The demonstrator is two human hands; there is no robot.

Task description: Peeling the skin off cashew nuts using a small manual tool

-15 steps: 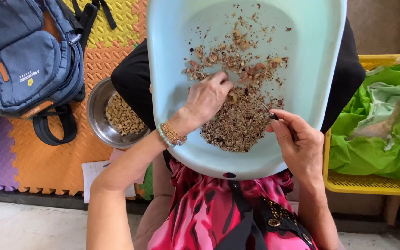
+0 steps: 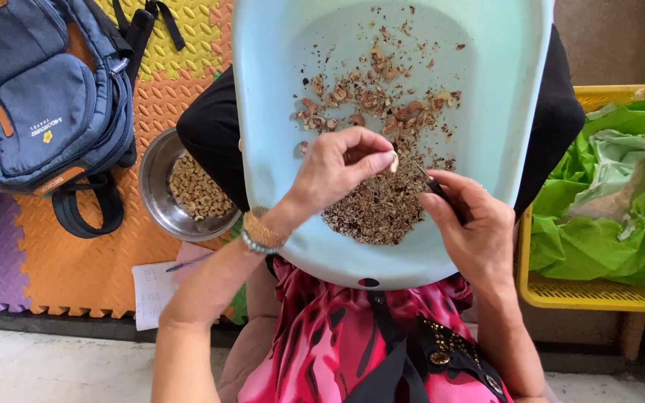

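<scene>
One pale blue basin (image 2: 278, 89) rests on the person's lap, holding one heap of brown shells (image 2: 382, 201). Left of the basin lie one blue backpack (image 2: 46, 104) and one steel bowl (image 2: 154, 168) of nuts. Over the basin, the left hand (image 2: 334, 168) pinches one nut (image 2: 393, 161); the right hand (image 2: 472, 224) grips one small knife (image 2: 431, 183).

Basin (image 2: 278, 67): pale blue. Husks (image 2: 378, 201) in it: brown, reddish flecks. Nut (image 2: 393, 161): cream. Bowl (image 2: 154, 175): silver steel; nuts (image 2: 195, 186) inside: beige. Backpack (image 2: 54, 104): blue, orange trim. Mat (image 2: 98, 254): orange, yellow, purple tiles, dotted texture. Crate (image 2: 599, 295): yellow. Sheet (image 2: 621, 201) in it: bright green. Dress (image 2: 322, 336): pink, red, black streaks. Bracelets (image 2: 261, 233): gold, pale green beads. Paper (image 2: 151, 291): white.
</scene>
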